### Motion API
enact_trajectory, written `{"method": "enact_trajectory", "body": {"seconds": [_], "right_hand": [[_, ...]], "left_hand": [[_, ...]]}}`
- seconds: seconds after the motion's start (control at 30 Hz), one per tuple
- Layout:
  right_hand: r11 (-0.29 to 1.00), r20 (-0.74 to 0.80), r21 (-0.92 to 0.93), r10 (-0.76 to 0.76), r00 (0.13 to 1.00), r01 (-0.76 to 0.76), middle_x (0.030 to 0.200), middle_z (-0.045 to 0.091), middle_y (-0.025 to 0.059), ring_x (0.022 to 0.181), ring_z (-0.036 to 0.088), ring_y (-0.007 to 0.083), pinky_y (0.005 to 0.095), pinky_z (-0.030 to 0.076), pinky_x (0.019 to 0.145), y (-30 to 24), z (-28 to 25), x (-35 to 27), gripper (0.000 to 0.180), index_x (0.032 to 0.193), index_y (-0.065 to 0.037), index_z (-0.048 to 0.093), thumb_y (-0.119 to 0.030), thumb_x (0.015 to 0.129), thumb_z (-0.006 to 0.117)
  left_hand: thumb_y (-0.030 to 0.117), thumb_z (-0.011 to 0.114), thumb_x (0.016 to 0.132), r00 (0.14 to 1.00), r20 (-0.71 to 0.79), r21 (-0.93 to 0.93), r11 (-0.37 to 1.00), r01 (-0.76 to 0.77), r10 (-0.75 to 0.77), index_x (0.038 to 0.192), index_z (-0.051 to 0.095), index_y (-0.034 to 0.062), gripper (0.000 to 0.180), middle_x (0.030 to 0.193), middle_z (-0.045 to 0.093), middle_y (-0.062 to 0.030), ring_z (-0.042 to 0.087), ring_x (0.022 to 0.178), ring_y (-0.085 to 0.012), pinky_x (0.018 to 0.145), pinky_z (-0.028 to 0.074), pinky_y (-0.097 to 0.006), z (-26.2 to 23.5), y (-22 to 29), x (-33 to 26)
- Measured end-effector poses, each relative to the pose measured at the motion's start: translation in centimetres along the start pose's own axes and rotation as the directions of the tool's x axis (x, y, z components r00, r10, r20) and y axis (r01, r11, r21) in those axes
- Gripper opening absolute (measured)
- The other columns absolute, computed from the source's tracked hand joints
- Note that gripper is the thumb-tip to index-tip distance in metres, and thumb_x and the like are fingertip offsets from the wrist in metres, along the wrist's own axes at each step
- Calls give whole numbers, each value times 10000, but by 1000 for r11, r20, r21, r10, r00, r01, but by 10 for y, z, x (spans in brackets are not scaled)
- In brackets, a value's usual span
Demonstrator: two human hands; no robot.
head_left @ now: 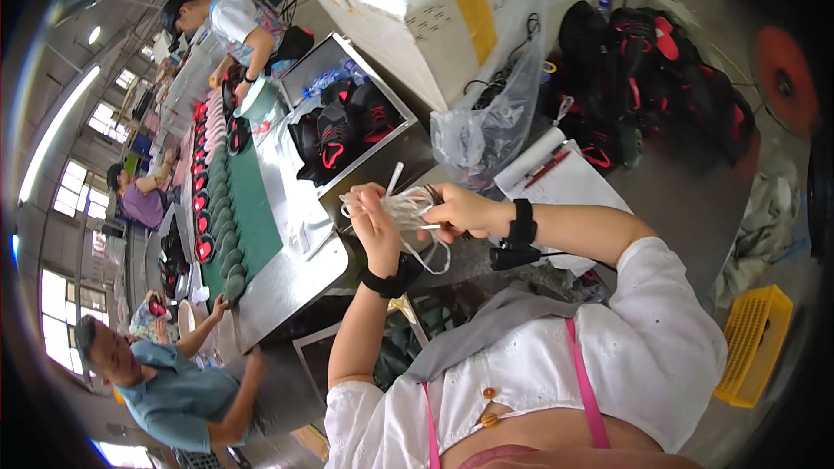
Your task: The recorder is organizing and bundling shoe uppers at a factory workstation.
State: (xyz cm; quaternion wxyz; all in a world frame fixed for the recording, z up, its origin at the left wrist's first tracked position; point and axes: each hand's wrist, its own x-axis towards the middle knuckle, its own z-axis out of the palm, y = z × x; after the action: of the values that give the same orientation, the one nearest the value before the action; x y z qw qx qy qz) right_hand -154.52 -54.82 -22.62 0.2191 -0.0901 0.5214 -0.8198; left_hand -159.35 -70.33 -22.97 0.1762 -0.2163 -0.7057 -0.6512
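Both hands, left hand [375, 224] and right hand [462, 210], gripped a bunch of white laces [407, 208] between them, whose loose hanging ends could likely tangle or slip free.

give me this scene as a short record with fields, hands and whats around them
left hand: raised, fingers on a bundle of white laces
right hand: grips the same laces from the other side
wrists: black bands on both
in front: metal bin holding black and red shoes
right of hands: clear plastic bag, notepad with a red pen
left: green conveyor with rows of shoes
others: people at work along the conveyor
floor: yellow crate
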Motion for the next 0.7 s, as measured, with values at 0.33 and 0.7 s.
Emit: {"method": "enact_trajectory", "body": {"seconds": [0.33, 0.7], "right_hand": [[905, -333, -416, -242, 911, 88, 781, 580, 46, 546, 521, 82, 221, 420, 467, 81, 39, -118, 480, 1108, -3, 444, -158, 725, 689], [867, -631, -453, -147, 762, -208, 585, 579, 62, 421, 504, 97, 246, 395, 407, 84, 20, -357, 159, 788, 36, 557, -111, 741, 596]], "left_hand": [[134, 357, 937, 915, 394, -134, 980, 146, -82, 1010, 402, -10, 167, 884, 423, -89, 413, 822, -176, 769, 349, -300, 37, 28, -127], [96, 495, 881, 487, 821, -227, 953, -201, 298, 840, 396, 14, 135, 616, 449, -87, 440, 476, -211, 437, 346, -305, 136, 89, -238]]}}
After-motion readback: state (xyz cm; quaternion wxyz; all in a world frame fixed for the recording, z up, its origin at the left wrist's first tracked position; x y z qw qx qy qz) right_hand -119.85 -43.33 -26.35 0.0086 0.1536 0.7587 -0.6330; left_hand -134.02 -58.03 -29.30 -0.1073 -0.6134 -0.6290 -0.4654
